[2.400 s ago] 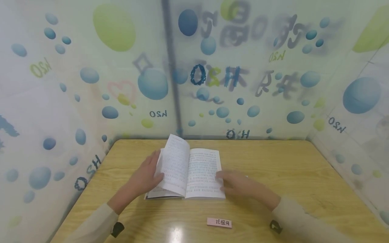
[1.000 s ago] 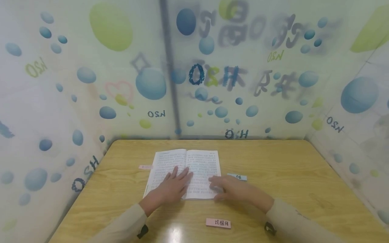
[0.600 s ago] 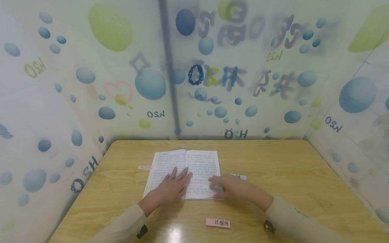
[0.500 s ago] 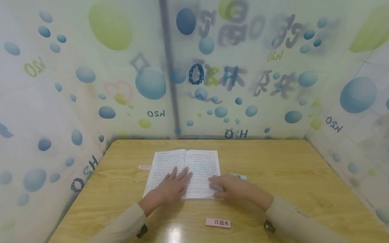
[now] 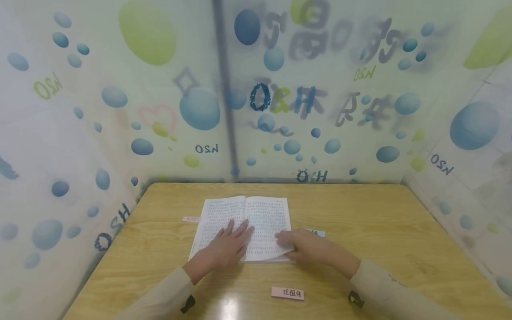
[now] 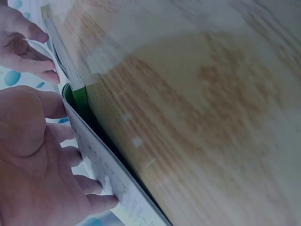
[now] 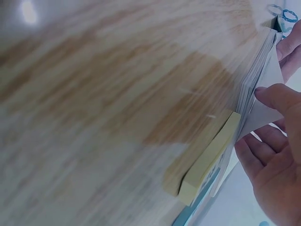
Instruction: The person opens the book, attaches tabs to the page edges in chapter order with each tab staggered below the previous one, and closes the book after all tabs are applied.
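An open book point(image 5: 266, 213) of printed text lies on the wooden table. My left hand point(image 5: 226, 249) rests across the left page and the centre fold, its fingers spread and straight. At the lower right corner, my right hand point(image 5: 312, 249) pinches a page point(image 7: 263, 101), which is bent up away from the sheets beneath. The right wrist view shows the thumb point(image 7: 270, 96) on one side of that page and the other fingers on its far side. In the left wrist view, a green strip point(image 6: 81, 100) shows at the book's lower edge by the spine.
A pink paper strip point(image 5: 287, 293) with handwriting lies in front of the book. A blue strip point(image 5: 318, 232) is partly hidden behind my right hand, and another pink strip point(image 5: 191, 219) borders the book's left edge. Patterned curtain walls point(image 5: 340, 146) enclose the table point(image 5: 360, 209).
Earlier, my left hand carried a raised page leftward; that page now lies flat under it. Since half a second ago, the right page's lower corner has lifted in my right hand.
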The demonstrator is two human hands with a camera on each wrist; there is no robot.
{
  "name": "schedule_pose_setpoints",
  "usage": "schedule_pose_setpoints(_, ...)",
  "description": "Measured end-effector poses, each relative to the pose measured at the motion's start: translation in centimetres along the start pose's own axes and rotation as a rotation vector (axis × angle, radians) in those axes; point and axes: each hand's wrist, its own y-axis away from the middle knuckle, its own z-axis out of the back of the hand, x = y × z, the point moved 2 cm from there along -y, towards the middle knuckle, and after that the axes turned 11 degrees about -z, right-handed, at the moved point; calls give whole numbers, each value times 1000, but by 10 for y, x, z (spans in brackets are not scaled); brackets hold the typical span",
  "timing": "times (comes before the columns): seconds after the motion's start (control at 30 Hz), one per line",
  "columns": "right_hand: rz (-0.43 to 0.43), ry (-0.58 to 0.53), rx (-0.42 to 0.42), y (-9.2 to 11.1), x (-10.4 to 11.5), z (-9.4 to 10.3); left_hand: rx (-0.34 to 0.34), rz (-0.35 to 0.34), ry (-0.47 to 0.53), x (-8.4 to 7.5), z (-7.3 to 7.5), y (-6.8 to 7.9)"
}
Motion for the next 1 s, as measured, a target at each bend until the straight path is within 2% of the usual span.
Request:
schedule_pose_setpoints(0.4,-1,31,-42,-5,-4,0,-35,-14,40,-7,-1,-4)
schedule_pose_setpoints(0.77,-10,31,-22,-11,-5,3,-52,-25,44,-20,-5,-14)
schedule_pose_setpoints(1.0,-21,15,-11,-12,-1,8,-42,8,37,-22,-10,-21)
